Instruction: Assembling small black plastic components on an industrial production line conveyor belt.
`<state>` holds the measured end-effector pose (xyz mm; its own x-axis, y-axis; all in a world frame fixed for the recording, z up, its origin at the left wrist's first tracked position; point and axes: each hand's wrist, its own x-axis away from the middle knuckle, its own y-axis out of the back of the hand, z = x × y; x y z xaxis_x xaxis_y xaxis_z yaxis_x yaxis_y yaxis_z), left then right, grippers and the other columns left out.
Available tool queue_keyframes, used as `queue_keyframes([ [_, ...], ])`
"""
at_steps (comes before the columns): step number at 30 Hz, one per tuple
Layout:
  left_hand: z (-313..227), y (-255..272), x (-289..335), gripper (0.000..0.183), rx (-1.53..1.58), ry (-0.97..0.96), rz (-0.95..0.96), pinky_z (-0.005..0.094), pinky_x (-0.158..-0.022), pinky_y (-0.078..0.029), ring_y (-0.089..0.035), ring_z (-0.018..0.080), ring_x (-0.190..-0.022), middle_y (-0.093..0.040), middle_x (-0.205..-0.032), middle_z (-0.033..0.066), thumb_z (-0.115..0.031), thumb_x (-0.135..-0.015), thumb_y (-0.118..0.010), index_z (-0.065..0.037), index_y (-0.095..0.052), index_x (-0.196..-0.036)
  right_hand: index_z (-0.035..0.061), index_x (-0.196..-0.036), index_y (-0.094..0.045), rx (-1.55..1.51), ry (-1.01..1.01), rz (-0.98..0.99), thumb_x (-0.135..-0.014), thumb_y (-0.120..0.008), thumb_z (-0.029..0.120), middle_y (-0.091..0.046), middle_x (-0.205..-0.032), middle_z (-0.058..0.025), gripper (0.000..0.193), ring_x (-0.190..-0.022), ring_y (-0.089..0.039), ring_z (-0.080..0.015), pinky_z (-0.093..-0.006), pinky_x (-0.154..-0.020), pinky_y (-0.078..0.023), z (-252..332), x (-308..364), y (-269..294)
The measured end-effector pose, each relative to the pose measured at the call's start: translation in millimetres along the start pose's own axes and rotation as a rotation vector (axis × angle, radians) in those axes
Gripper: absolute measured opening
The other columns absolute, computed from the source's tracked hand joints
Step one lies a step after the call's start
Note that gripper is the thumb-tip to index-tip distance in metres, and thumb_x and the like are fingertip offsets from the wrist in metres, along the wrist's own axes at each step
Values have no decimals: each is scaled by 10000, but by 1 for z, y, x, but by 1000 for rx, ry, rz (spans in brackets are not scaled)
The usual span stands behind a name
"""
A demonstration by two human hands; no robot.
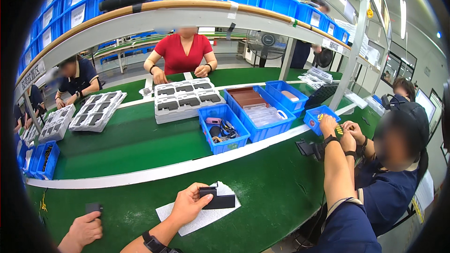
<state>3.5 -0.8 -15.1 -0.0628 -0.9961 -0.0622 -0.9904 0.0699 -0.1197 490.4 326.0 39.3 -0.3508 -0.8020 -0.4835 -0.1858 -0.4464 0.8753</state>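
Across the green worktop [126,197], a long blue bin [271,133] holds clear plastic cases [263,114], a smaller blue bin [230,146] tools [228,130]. Over a white sheet [199,225], the right hand [188,204] has its fingers pinching a stepped black part [222,201]; the left hand [86,228] curls its fingers around a small black block [93,207].

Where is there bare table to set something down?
Bare patches: between the left hand and sheet; right of the sheet, short of the co-worker's arm; beyond the white strip, between the left bins and tool bin. Crowded: right of the middle trays, where blue bins stand together.
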Motion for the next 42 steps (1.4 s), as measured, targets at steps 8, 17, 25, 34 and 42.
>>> queue_keyframes([
  [8,-2,-2,2,266,-36,-38,-22,230,-778,-485,-591,85,-863,-623,-962,62,-16,-843,-614,14,-523,-1091,128,-1019,-668,34,143,65,-809,-545,190,-550,-1234,-120,251,-1119,-511,-351,-589,-868,-387,67,31,56],
  [17,2,7,-8,218,46,-73,-109,230,-722,-456,-562,85,-818,-619,-933,39,-74,-890,-550,1,-533,-1094,31,-1030,-647,-1079,729,205,-789,-668,234,-647,-992,-145,316,-921,-605,-233,-342,-782,-470,172,196,167],
  [25,1,10,-6,195,-99,-91,-185,214,-545,-409,-493,35,-626,-609,-752,-15,-155,-860,-603,-54,-630,-1026,-15,-1074,-618,-1313,911,910,-773,-699,153,-668,-903,-86,353,-800,-605,-117,-272,-695,-480,209,302,168],
  [34,-18,-1,5,136,-64,52,-243,200,-629,-488,-575,51,-780,-624,-883,12,-106,-860,-617,-41,-590,-975,-6,-896,-662,-1302,961,741,-772,-651,78,-642,-740,-63,150,-644,-582,-125,-281,-579,-458,199,310,160],
  [42,-14,1,2,131,26,38,-234,236,-642,-543,-583,61,-767,-611,-864,24,-128,-875,-592,-26,-584,-958,60,-762,-611,-1078,1360,-77,-682,-632,1,-573,-705,-42,102,-721,-554,-195,-314,-643,-414,201,315,165],
])
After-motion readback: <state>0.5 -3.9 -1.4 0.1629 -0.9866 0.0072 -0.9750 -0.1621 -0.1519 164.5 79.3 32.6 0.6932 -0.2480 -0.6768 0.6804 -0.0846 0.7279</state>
